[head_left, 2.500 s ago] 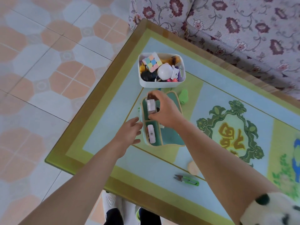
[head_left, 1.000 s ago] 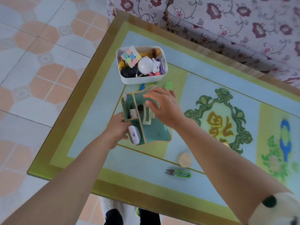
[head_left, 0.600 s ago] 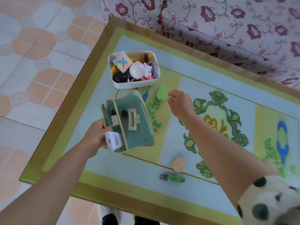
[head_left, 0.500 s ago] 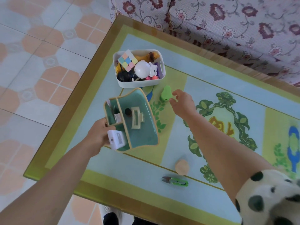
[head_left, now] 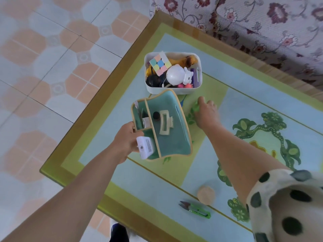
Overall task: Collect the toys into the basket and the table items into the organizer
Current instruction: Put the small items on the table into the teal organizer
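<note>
While the left hand (head_left: 125,139) grips the near-left wall of the teal organizer (head_left: 172,135), fingers wrapped on the rim, the right hand (head_left: 206,111) is down on the table (head_left: 122,109) with fingers curled around a small green item (head_left: 195,107), mostly hidden under the hand; what it is can't be told. Organizer looks tilted, opening toward the camera. Inside its big compartment: a cream hair claw clip (head_left: 165,122) and a small dark round thing (head_left: 156,116). Narrow left compartments hold a white charger block (head_left: 145,148), sticking out at the near end, plus a few thin items too small to name. White toy basket (head_left: 152,87) sits just beyond the organizer, touching or nearly so, packed with a pastel puzzle cube (head_left: 160,62), a white round-headed figure (head_left: 176,75), a yellow-brown toy (head_left: 185,61), and a black one (head_left: 151,81). Near table edge, well apart from the organizer: a round tan disc (head_left: 205,195) and green thread snips (head_left: 196,209), just beside each other. Spotted sleeve (head_left: 283,205) on the right arm. Floral sofa cover (head_left: 253,23) behind the table, tiled floor (head_left: 52,67) to the left.
</note>
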`<state>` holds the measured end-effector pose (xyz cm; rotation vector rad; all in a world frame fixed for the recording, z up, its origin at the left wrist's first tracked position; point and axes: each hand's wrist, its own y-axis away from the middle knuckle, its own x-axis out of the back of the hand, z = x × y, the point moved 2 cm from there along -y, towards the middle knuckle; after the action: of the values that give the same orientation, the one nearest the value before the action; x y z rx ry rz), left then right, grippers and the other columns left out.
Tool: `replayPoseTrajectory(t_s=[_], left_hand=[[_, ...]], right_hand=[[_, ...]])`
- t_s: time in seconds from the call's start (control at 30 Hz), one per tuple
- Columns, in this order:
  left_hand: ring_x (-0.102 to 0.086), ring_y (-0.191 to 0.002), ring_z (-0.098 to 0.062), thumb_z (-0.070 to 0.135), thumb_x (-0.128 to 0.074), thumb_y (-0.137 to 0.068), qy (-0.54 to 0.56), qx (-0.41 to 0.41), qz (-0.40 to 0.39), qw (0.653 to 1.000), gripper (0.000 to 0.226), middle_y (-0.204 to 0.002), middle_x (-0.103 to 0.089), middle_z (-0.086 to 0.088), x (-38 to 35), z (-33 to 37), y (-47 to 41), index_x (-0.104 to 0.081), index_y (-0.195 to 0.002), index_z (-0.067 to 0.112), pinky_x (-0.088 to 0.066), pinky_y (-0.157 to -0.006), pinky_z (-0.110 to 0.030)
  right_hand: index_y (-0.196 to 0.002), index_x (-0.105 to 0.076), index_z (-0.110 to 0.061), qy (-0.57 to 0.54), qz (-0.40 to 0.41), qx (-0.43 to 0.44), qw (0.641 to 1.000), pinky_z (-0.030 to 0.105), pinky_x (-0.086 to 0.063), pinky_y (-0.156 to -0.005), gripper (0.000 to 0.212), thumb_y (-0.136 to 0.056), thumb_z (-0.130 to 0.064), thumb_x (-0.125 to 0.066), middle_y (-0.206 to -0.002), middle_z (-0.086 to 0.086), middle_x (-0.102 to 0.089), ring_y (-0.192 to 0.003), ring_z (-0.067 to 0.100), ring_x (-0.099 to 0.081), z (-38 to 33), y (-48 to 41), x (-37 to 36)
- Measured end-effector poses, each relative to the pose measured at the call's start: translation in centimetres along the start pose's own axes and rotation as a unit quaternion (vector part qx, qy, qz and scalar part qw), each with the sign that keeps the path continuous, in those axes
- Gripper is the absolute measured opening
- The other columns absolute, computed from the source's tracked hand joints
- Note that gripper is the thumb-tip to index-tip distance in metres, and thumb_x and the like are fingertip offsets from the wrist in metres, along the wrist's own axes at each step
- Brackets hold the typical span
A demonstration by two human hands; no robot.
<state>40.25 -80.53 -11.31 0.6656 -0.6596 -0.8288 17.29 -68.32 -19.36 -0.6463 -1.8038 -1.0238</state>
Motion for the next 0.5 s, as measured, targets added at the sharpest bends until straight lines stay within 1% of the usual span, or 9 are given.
replayPoseTrajectory(t_s=[0.07,0.13,0.23,0.3,0.37,0.43,0.5], left_hand=[[-0.057,-0.058,-0.016,0.000,-0.045,-0.092,0.004,0.001,0.003,1.000,0.017,-0.069,-0.060,-0.004,-0.1,0.1,0.3,-0.058,-0.100,0.007,-0.041,-0.037,-0.013],[-0.059,-0.061,-0.018,0.001,-0.046,-0.092,0.000,0.000,0.003,1.000,0.019,-0.073,-0.062,-0.005,-0.3,0.3,0.4,-0.059,-0.105,0.007,-0.043,-0.042,-0.018],[-0.059,-0.064,-0.020,0.004,-0.047,-0.093,-0.003,0.004,0.006,1.000,0.018,-0.075,-0.064,-0.007,-0.7,0.3,0.4,-0.059,-0.106,0.008,-0.043,-0.053,-0.025],[-0.060,-0.067,-0.022,0.005,-0.047,-0.093,-0.007,0.005,0.006,1.000,0.017,-0.078,-0.065,-0.009,-1.2,0.3,0.5,-0.059,-0.104,0.009,-0.044,-0.056,-0.028],[-0.059,-0.069,-0.024,0.006,-0.047,-0.092,-0.013,0.007,0.007,1.000,0.015,-0.082,-0.065,-0.012,-1.6,0.2,0.6,-0.059,-0.102,0.009,-0.045,-0.059,-0.028],[-0.059,-0.069,-0.024,0.006,-0.048,-0.092,-0.014,0.004,0.002,1.000,0.016,-0.082,-0.065,-0.013,-2.0,0.2,0.6,-0.059,-0.103,0.007,-0.044,-0.059,-0.028],[-0.058,-0.065,-0.021,0.005,-0.047,-0.093,-0.014,0.004,-0.002,1.000,0.017,-0.078,-0.063,-0.010,-2.3,0.3,0.6,-0.058,-0.105,0.007,-0.043,-0.055,-0.025]], right_hand=[[-0.123,-0.040,-0.012,0.010,0.009,0.015,1.000,0.041,-0.045,-0.085,0.038,-0.088,-0.003,-0.052,-0.115,0.020,-0.047,-0.105,0.036,-0.047,0.3,0.0,0.1],[-0.121,-0.042,-0.011,0.018,0.016,0.030,0.999,0.040,-0.045,-0.085,0.040,-0.084,0.003,-0.050,-0.114,0.020,-0.046,-0.102,0.035,-0.047,0.5,0.0,0.3],[-0.121,-0.041,-0.011,0.017,0.011,0.046,0.999,0.039,-0.044,-0.084,0.040,-0.085,0.000,-0.052,-0.111,0.019,-0.049,-0.100,0.034,-0.048,0.6,0.3,0.1],[-0.121,-0.041,-0.011,0.019,0.016,0.055,0.998,0.038,-0.044,-0.082,0.037,-0.087,-0.003,-0.055,-0.110,0.018,-0.050,-0.100,0.033,-0.049,0.9,0.4,0.0],[-0.119,-0.043,-0.009,0.028,0.029,0.064,0.997,0.037,-0.044,-0.081,0.034,-0.087,0.000,-0.053,-0.109,0.018,-0.052,-0.099,0.033,-0.050,1.2,0.5,-0.1],[-0.117,-0.045,-0.008,0.027,0.032,0.071,0.997,0.038,-0.044,-0.082,0.033,-0.086,0.003,-0.051,-0.108,0.017,-0.053,-0.101,0.033,-0.050,1.5,0.7,0.0],[-0.113,-0.046,-0.008,0.016,0.026,0.064,0.997,0.037,-0.043,-0.077,0.029,-0.086,0.001,-0.051,-0.106,0.017,-0.052,-0.100,0.033,-0.050,2.2,1.0,0.1]])
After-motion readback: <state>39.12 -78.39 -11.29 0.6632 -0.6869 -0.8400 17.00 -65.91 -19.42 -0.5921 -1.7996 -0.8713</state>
